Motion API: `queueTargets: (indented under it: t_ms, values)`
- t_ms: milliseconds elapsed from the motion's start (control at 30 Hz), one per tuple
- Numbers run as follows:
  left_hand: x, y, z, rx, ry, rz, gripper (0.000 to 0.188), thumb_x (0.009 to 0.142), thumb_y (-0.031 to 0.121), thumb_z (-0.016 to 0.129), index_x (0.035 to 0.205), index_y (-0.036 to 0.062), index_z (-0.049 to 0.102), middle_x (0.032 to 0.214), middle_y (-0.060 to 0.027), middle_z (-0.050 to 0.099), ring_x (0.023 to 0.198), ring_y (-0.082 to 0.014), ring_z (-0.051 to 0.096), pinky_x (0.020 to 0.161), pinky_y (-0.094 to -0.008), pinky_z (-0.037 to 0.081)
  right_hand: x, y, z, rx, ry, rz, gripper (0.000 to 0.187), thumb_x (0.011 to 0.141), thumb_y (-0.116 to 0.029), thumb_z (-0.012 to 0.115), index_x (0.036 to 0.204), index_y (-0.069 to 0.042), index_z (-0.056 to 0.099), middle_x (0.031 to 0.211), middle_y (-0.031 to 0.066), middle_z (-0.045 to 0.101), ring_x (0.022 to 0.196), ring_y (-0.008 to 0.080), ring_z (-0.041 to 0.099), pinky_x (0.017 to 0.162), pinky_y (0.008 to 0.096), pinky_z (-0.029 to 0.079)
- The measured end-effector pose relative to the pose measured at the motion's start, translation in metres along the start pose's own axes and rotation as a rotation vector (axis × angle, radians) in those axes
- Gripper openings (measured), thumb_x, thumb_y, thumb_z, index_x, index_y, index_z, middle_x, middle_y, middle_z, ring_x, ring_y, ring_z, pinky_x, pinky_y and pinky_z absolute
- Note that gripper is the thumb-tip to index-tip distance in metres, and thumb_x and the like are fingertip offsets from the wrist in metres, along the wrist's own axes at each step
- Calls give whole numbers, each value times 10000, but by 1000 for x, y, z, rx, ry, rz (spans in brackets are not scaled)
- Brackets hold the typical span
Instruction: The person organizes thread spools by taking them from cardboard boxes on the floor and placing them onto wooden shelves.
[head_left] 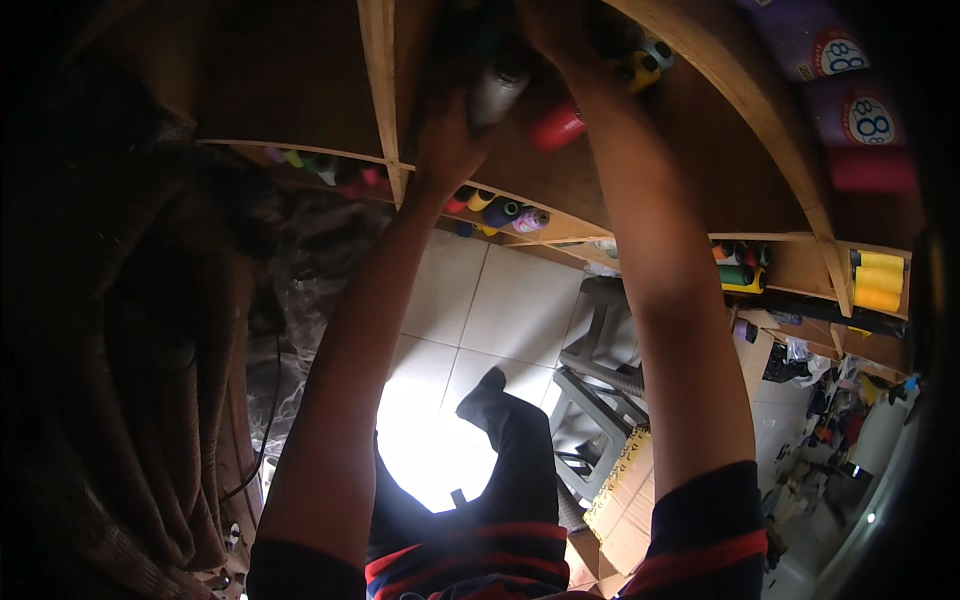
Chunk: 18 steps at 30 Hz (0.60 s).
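Observation:
My left hand [452, 140] reaches up into a wooden shelf compartment, closed around a pale grey thread spool [497, 95] that is slightly blurred. My right hand [550, 28] reaches deeper into the same compartment at the top edge, where its fingers are lost in the dark. Between my forearms a red thread spool [557, 127] lies on the shelf board. Beyond my right forearm are yellow spools [640, 72], partly hidden by the arm.
Wooden dividers [380, 80] split the shelving. Lower compartments hold several coloured spools [500, 210] and yellow spools [878, 280]. Purple packages [850, 110] stand at right. Below are a grey plastic stool [600, 400], a cardboard box [625, 505] and tiled floor [450, 290]. Brown cloth [130, 400] hangs at left.

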<state>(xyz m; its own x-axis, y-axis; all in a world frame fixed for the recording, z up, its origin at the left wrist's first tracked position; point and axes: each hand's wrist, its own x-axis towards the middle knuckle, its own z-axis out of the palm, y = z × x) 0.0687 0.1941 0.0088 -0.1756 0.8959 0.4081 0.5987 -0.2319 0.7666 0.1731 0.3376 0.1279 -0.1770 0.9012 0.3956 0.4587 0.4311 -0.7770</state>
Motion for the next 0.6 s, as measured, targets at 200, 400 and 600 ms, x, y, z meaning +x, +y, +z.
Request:
queueTargets:
  t_ms: [200, 400, 600]
  values:
    - [-3, -8, -8, 35, -5, -22, 607, 727, 251, 749, 1212, 3, 481, 1112, -253, 547, 1040, -408, 556, 896, -468, 474, 9, 22, 19, -357, 218, -349, 276, 932, -267, 557, 1028, -21, 635, 936, 149, 633, 896, 247, 573, 738, 387, 474]
    - [0, 2, -5, 53, -1, -17, 617, 718, 243, 748, 1218, 14, 470, 1107, -241, 553, 1045, -401, 550, 890, -474, 479, 22, 39, 5, -119, -116, -76, 320, 884, -252, 618, 1102, -19, 613, 1024, 164, 628, 949, 268, 574, 817, 407, 457]
    - [-1, -3, -6, 78, -17, -49, 636, 728, 269, 739, 1246, 31, 456, 1125, -241, 546, 1041, -407, 559, 888, -476, 486, 20, 17, -4, -370, -245, -116, 345, 858, -243, 633, 1116, -16, 606, 1055, 174, 620, 981, 281, 567, 840, 408, 453]
